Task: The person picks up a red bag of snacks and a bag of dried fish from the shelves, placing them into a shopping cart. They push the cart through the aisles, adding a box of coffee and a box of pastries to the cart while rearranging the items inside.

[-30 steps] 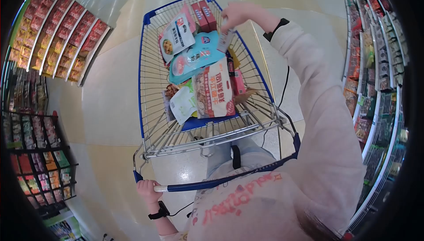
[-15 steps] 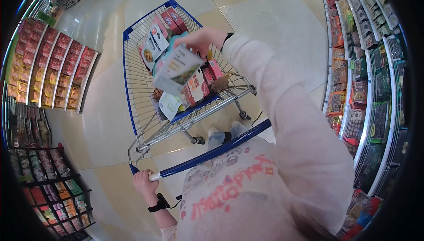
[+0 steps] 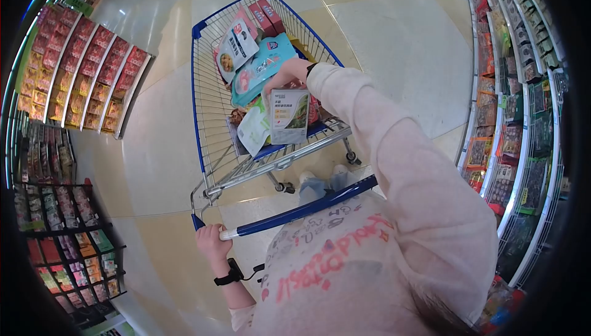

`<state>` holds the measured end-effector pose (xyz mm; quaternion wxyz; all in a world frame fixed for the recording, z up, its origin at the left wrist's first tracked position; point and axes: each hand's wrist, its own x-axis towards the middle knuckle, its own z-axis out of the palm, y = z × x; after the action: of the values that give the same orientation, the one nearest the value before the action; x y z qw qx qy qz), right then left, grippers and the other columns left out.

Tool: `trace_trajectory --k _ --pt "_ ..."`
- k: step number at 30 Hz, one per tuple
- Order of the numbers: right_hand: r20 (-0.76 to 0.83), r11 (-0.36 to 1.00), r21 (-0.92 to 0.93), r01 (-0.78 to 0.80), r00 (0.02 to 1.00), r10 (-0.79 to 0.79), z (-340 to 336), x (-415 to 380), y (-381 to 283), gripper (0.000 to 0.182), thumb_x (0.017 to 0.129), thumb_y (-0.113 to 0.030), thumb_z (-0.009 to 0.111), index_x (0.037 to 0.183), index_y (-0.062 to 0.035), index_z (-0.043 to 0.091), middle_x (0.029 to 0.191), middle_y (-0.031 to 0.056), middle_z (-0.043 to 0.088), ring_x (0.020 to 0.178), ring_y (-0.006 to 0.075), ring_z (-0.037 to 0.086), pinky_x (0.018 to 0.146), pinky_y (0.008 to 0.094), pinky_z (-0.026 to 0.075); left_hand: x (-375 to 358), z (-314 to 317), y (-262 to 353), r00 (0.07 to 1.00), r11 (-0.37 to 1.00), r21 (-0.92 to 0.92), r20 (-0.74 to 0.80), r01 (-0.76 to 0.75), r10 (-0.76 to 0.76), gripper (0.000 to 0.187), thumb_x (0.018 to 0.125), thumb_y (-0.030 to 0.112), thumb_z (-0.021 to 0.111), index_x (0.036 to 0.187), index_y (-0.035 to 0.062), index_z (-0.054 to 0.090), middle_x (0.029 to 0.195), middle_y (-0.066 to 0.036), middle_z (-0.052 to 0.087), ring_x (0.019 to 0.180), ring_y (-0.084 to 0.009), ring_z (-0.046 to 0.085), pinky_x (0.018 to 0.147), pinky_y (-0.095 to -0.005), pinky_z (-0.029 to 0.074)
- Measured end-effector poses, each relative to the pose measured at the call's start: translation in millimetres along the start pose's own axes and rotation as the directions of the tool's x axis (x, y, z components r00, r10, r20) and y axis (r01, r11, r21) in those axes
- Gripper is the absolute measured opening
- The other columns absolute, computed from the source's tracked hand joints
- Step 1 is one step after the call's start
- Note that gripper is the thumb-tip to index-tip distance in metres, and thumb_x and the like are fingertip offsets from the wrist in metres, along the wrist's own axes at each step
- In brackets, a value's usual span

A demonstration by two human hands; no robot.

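Holding a flat white and green packet (image 3: pixel 289 116) upright above the shopping cart (image 3: pixel 212 108), the right hand (image 3: pixel 286 77) pinched its top edge with fingers closed, while the left hand (image 3: pixel 211 242) was wrapped shut around the cart's blue handle (image 3: pixel 301 212). Lowering such a packet well probably meant keeping that steady grip on the handle and laying it flat on the goods at the near end of the cart, rather than letting it drop on edge. Inside the cart lay a teal pouch (image 3: pixel 265 68), a white bag with a food picture (image 3: pixel 235 50) and red boxes (image 3: pixel 268 16) at the far end, with more packets beneath the held one.
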<state>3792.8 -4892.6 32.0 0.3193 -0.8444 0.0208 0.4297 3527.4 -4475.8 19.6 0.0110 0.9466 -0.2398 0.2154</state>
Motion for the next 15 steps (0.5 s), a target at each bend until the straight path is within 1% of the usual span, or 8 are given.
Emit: trace_trajectory --k 3,5,7,9,10,11,14,15 --pt "-0.137 0.998 -0.045 -0.05 0.99 0.044 1.1 -4.0 -6.1 0.061 0.061 -0.059 0.063 0.097 -0.0103 0.063 0.097 0.0094 0.06 0.08 0.021 0.053 0.067 0.0361 0.043 1.4 0.3 -1.8 1.0 1.0 -0.011 0.007 0.005 -0.005 0.011 0.059 0.006 0.062 0.064 0.0103 0.053 0.058 -0.005 0.046 0.056 -0.0241 0.048 0.058 -0.0351 0.037" --pt "-0.037 0.998 0.026 -0.057 0.998 0.058 -1.8 15.2 -1.0 0.063 0.062 -0.056 0.065 0.104 -0.0093 0.061 0.106 0.0119 0.057 0.089 0.0237 0.054 0.071 0.0372 0.046 0.6 -0.4 -1.5 1.0 1.0 0.007 0.017 0.02 -0.02 0.012 0.059 0.007 0.062 0.064 0.0106 0.053 0.058 -0.004 0.046 0.058 -0.0236 0.049 0.059 -0.0349 0.038" --pt "0.15 0.97 0.095 0.224 0.96 -0.236 -6.0 0.7 -1.8 0.069 0.066 -0.053 0.065 0.117 -0.0082 0.053 0.115 0.0129 0.05 0.101 0.0267 0.054 0.084 0.0387 0.049 -2.1 0.4 -1.5 0.999 0.999 0.023 0.024 0.035 -0.035 0.012 0.059 0.007 0.063 0.064 0.0108 0.053 0.058 -0.004 0.047 0.059 -0.0232 0.05 0.059 -0.0347 0.038" --pt "0.166 0.95 0.025 0.311 0.936 -0.311 -10.5 -14.1 0.8 0.062 0.068 -0.043 0.07 0.117 -0.0088 0.053 0.12 0.0127 0.046 0.108 0.0264 0.05 0.085 0.0362 0.049 -2.6 4.0 -3.2 1.0 1.0 0.019 -0.028 0.004 -0.003 0.013 0.057 0.007 0.063 0.062 0.0106 0.051 0.058 -0.004 0.046 0.058 -0.0236 0.049 0.059 -0.0349 0.038" --pt "-0.095 0.798 -0.159 0.581 0.796 -0.598 -10.7 -32.8 2.6 0.06 0.066 -0.037 0.073 0.117 -0.0094 0.053 0.122 0.0127 0.044 0.111 0.026 0.047 0.086 0.0354 0.048 -2.5 5.6 -1.2 0.998 0.999 0.014 -0.047 0.042 -0.041 0.013 0.057 0.007 0.063 0.062 0.0106 0.051 0.058 -0.004 0.046 0.058 -0.0236 0.049 0.059 -0.0349 0.038" --pt "-0.278 0.564 -0.383 0.732 0.491 -0.826 -7.3 -54.7 7.5 0.059 0.064 -0.03 0.076 0.116 -0.01 0.054 0.124 0.0127 0.041 0.114 0.0257 0.045 0.087 0.0346 0.048 1.1 1.3 -1.1 0.999 1.0 0.003 -0.034 0.023 -0.023 0.014 0.056 0.007 0.063 0.062 0.0105 0.051 0.058 -0.004 0.046 0.058 -0.0238 0.049 0.059 -0.0348 0.038" --pt "-0.302 0.265 -0.708 0.655 0.058 -0.952 5.7 -110.7 13.8 0.06 0.054 -0.018 0.08 0.109 -0.0111 0.056 0.124 0.0126 0.041 0.12 0.0301 0.039 0.091 0.0377 0.043 -1.2 4.5 -4.9 0.999 1.0 -0.016 -0.037 0.021 -0.022 0.015 0.054 0.007 0.063 0.06 0.0107 0.05 0.058 -0.004 0.046 0.057 -0.024 0.048 0.059 -0.0348 0.038" --pt "-0.277 0.249 -0.717 0.652 0.062 -0.959 9.0 -125.9 13.8 0.06 0.054 -0.018 0.08 0.109 -0.0111 0.056 0.124 0.0126 0.041 0.12 0.0301 0.039 0.091 0.0377 0.043 -2.1 7.9 -8.1 0.999 1.0 -0.021 -0.04 0.017 -0.018 0.016 0.053 0.008 0.063 0.06 0.0111 0.049 0.058 -0.004 0.046 0.057 -0.024 0.048 0.059 -0.0348 0.037"
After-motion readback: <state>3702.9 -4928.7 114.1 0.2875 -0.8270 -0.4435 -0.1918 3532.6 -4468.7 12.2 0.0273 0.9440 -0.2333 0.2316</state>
